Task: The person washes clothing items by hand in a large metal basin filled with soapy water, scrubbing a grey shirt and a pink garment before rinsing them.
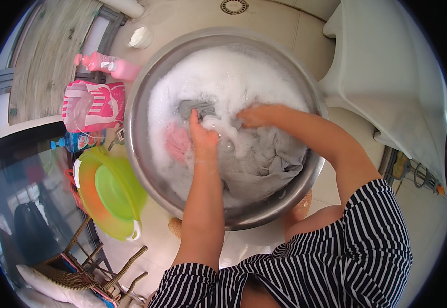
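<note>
A large round metal basin (131,127) holds foamy water and wet cloth. My left hand (203,134) is at the middle left of the suds, its thumb and a finger spread against a dark grey cloth (196,109); whether it grips the cloth is hidden. Just beside it, a pink cloth (177,142) lies partly under the foam. My right hand (256,116) is curled on the upper edge of a light grey cloth (262,165), with its fingertips partly in foam. That cloth spreads over the basin's lower right part.
Left of the basin are pink bottles (121,68), a pink and white bag (108,106), a blue bottle (81,141) and a green plastic tub (131,184). A wicker chair (65,273) stands lower left. At upper right is a white sink-like fixture (377,69).
</note>
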Demonstrator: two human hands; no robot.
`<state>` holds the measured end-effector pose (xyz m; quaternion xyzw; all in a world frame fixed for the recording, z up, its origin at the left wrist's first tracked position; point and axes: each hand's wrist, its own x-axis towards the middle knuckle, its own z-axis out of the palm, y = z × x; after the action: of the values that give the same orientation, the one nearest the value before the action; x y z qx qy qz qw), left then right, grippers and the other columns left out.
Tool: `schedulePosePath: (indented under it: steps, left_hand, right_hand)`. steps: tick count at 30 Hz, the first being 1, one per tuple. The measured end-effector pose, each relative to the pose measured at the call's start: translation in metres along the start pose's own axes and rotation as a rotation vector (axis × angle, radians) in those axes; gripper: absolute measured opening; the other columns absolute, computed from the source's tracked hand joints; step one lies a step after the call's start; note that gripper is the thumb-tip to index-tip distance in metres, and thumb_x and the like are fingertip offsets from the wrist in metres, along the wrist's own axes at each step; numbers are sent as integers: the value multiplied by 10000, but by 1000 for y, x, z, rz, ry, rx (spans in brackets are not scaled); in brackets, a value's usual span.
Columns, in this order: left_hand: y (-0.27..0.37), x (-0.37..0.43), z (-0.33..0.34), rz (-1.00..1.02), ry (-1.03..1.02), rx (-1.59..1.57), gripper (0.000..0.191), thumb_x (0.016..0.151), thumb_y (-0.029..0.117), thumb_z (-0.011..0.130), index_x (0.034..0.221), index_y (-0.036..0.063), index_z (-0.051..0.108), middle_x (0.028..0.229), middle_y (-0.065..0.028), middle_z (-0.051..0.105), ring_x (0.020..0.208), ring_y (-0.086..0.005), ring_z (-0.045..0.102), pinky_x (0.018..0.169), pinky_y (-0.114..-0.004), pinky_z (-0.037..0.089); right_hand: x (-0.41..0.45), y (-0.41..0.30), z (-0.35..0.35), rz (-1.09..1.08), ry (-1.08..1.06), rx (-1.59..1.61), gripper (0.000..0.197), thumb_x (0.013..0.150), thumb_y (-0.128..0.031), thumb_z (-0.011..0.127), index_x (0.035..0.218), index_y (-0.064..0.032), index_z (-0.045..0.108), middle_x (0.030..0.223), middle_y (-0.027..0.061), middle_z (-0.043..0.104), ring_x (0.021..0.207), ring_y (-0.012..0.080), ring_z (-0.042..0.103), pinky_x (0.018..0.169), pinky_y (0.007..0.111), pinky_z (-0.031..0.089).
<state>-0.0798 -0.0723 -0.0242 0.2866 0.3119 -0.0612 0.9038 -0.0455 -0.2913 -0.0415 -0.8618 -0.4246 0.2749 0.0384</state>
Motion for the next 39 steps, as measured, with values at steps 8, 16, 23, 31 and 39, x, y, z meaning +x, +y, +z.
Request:
schedulePosePath:
  steps: [8, 16, 23, 31, 39]
  left_hand:
    - [-34, -44, 26, -45, 47, 39, 641, 989, 567, 481, 1392, 68, 503, 1369, -89, 559, 1233, -297, 536, 1075, -490, 427]
    - [-6, -57, 30, -278, -366, -82, 675, 974, 593, 497, 1396, 66, 486, 1288, -103, 590, 1154, -272, 576, 986, -450, 485]
    - [-13, -53, 49, -132, -17, 28, 614, 986, 520, 531, 1391, 60, 491, 1256, -113, 614, 1146, -239, 589, 980, -395, 477]
    - [-29, -20, 34, 135, 270, 912, 516, 1009, 294, 540, 1447, 46, 428, 1429, -70, 515, 1313, -234, 473, 1092, -370, 364]
    - [-31, -28, 40, -182, -31, 295, 698, 979, 524, 543, 1478, 57, 402, 1446, -113, 491, 1288, -273, 482, 1078, -396, 417]
  right_hand:
    - [3, -59, -11, 570, 256, 587, 397, 924, -191, 558, 1285, -26, 552, 1155, 223, 632, 1065, 335, 640, 902, 397, 519]
    - [-56, -166, -90, -66, 579, 397, 232, 903, -265, 589, 1024, -74, 636, 928, 154, 660, 845, 327, 680, 686, 404, 561]
    - [2, -30, -76, 316, 709, 463, 185, 953, -270, 545, 969, -104, 625, 1002, 112, 659, 939, 305, 661, 747, 442, 561]
    - [5, 12, 24, -108, 394, -14, 553, 1004, -375, 492, 1478, -95, 435, 1491, 159, 454, 1203, 352, 597, 989, 428, 504]
    - [-1, -51, -39, 643, 481, 957, 593, 871, -262, 604, 1358, 52, 477, 1141, 264, 654, 1047, 402, 639, 926, 448, 515]
